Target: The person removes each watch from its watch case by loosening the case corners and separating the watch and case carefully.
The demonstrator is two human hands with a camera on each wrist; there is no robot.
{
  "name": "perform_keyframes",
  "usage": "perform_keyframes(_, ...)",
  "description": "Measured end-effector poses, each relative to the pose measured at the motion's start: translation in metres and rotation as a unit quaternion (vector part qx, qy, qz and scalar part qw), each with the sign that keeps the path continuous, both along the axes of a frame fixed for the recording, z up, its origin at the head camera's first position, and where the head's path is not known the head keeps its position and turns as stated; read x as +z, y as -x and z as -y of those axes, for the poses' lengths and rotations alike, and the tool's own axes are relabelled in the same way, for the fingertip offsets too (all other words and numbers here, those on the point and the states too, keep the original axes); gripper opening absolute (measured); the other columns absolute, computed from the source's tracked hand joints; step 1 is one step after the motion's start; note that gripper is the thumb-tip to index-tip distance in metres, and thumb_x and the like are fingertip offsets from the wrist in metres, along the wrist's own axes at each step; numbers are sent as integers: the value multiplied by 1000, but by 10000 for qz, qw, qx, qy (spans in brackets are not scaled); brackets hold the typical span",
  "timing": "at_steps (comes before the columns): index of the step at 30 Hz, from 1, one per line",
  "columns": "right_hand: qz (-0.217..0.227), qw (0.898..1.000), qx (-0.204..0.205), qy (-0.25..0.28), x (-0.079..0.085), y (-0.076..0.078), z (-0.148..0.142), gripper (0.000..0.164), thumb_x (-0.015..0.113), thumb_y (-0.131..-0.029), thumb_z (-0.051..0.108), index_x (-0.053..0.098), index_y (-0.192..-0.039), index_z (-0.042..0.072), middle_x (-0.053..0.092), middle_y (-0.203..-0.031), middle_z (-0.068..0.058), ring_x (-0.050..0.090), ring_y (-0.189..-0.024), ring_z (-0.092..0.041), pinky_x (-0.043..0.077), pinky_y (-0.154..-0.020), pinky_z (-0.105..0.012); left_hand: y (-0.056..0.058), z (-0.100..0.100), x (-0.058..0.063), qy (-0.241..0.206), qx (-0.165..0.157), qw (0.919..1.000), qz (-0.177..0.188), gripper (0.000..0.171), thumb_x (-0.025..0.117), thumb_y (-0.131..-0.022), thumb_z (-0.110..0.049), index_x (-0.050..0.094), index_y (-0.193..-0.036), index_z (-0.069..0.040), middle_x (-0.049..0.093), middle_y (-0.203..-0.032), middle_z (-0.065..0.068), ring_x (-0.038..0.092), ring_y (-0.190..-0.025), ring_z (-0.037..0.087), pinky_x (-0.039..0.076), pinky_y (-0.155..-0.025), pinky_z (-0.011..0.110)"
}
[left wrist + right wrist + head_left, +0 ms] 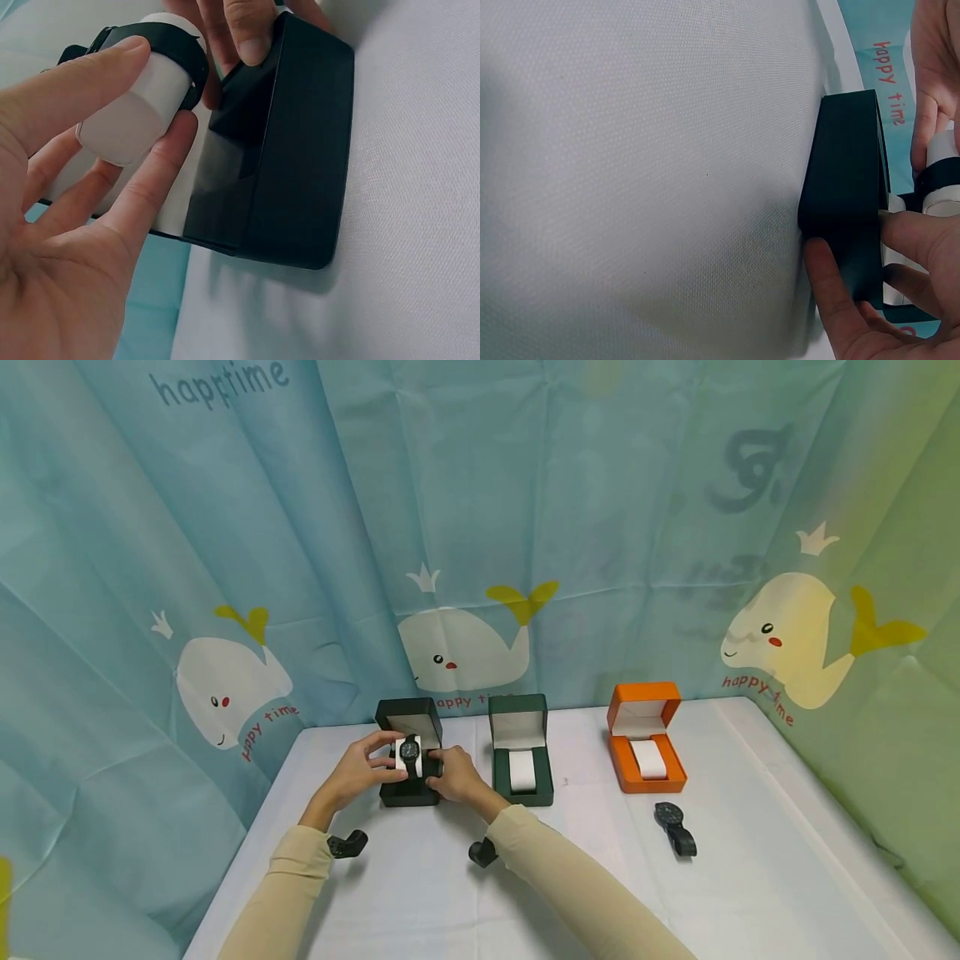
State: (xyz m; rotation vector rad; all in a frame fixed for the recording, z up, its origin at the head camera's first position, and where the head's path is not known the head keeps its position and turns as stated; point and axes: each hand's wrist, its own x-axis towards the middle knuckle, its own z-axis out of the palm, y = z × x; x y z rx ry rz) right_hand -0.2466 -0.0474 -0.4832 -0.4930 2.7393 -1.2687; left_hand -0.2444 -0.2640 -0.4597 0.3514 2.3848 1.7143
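My left hand (358, 774) holds a white watch cushion (127, 127) between thumb and fingers, with a black wristwatch (409, 750) strapped round it. The cushion is tilted, lifted over an open black watch box (307, 142). Its dial faces up in the head view. On the right side of that box my right hand (457, 775) grips the wall. In the right wrist view one fingertip (821, 259) lies along the outside, while other fingers reach over the rim. The hands hide much of the box's inside.
A green watch box (546, 777) with a white cushion stands open just right of the black box. Farther right is an open orange box (651, 786), also with a white cushion. Another black watch (675, 828) lies before it. A whale-print curtain (465, 527) hangs behind the white table (585, 877).
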Motion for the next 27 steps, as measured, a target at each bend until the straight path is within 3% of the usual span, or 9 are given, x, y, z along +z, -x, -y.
perform_keyframes(15, 80, 9999, 76, 48, 2, 2, -2, 47, 79, -89, 6, 65, -134, -2, 60, -129, -23, 56, -122, -33, 47, -105, -47, 0, -1, -1, 20, -15, 10000, 2, 69, 84, -82, 0, 53, -144, -3, 44, -153, 23, 66, -111, 33, 59, -84, 33)
perform_keyframes(23, -84, 9998, 181, -21, 4, 6, -3, 48, 79, -88, 5, 65, -133, -3, 63, -131, -23, 57, -126, -34, 45, -108, -47, 1, 1, -1, 132, 68, 9999, 10, 70, 84, -83, -1, 52, -145, -4, 45, -152, 21, 64, -113, 31, 58, -86, 32)
perform_keyframes(27, 95, 9994, 311, -109, 5, 5, -3, 50, 78, -90, 7, 63, -137, -1, 63, -134, -21, 58, -124, -31, 46, -107, -46, -2, 3, -1, 197, 116, 9997, 71, 71, 84, -82, -1, 52, -145, -4, 45, -153, 21, 63, -115, 33, 58, -87, 33)
